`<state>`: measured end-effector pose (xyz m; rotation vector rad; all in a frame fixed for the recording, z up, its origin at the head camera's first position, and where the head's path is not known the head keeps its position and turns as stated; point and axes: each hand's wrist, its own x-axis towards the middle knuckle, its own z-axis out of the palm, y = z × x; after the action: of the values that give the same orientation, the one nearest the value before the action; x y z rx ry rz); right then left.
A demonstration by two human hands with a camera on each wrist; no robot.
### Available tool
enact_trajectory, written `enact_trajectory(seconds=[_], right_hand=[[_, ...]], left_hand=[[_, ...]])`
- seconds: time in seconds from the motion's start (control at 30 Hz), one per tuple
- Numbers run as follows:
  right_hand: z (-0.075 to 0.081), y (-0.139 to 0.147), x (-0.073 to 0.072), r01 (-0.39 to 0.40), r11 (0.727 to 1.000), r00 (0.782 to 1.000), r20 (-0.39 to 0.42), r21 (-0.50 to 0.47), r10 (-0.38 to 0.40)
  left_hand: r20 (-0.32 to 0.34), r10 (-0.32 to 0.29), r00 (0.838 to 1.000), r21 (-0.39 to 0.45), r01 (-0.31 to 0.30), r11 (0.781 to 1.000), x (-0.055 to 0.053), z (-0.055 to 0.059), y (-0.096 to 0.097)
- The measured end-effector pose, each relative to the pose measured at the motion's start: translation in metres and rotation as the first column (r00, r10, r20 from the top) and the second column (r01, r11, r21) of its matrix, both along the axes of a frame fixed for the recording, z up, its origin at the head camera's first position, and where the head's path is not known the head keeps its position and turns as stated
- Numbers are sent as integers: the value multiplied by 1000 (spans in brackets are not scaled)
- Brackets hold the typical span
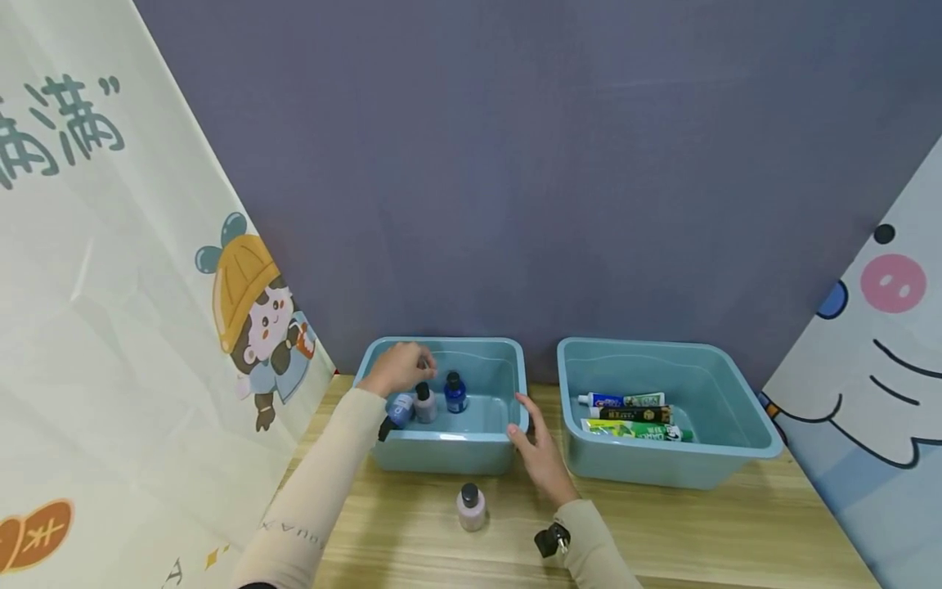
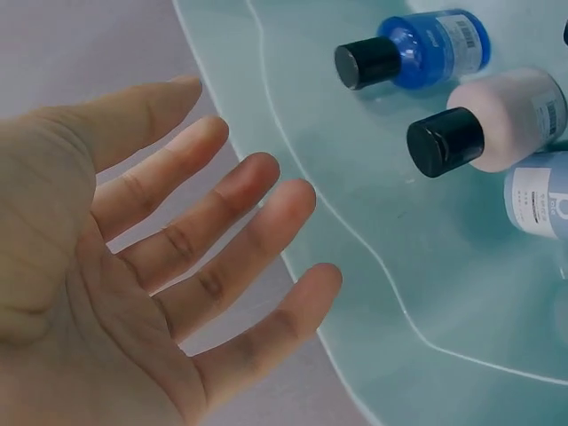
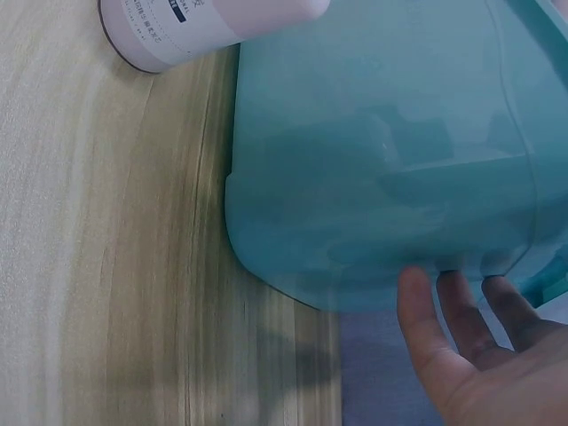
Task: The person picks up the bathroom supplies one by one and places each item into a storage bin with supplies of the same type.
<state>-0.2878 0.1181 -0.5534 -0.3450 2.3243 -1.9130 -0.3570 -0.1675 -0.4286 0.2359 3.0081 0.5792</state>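
My left hand point(image 1: 402, 368) is over the left light-blue plastic bin point(image 1: 441, 454), its fingers spread and slightly bent with nothing between them in the left wrist view. Inside that bin are a dark blue bottle point(image 1: 456, 397), a pale pink bottle point(image 1: 424, 406) and a light blue bottle point(image 1: 401, 409) partly hidden by my left forearm; the caps I can see are black. At the bin's right front corner, my right hand point(image 1: 545, 458) touches the outer wall with extended fingertips point(image 3: 414, 282). Another pale pink bottle point(image 1: 471, 509) stands on the table before the bin.
A second light-blue bin point(image 1: 662, 470) stands to the right, holding several toothpaste tubes point(image 1: 629, 415). Both bins sit on a wood-grain table point(image 1: 706, 532) against a grey-blue panel point(image 1: 515, 180). Printed sheets flank the table on both sides.
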Motion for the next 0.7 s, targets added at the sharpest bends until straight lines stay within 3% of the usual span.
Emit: enact_trajectory(seconds=[0.17, 0.4, 0.53, 0.7], right_hand=[[-22, -2, -10, 18, 1000, 1000, -17, -18, -18], [-25, -2, -11, 27, 999, 999, -34, -33, -28], [-24, -1, -10, 26, 999, 999, -19, -27, -27], [-22, -1, -8, 24, 1000, 1000, -2, -14, -24]], left_hand=[[-53, 0, 999, 22, 1, 1000, 14, -1, -1], [-186, 24, 982, 171, 9, 985, 37, -7, -4], [-313, 88, 946, 271, 0, 963, 50, -15, -6], [-415, 212, 885, 420, -21, 907, 71, -26, -5]])
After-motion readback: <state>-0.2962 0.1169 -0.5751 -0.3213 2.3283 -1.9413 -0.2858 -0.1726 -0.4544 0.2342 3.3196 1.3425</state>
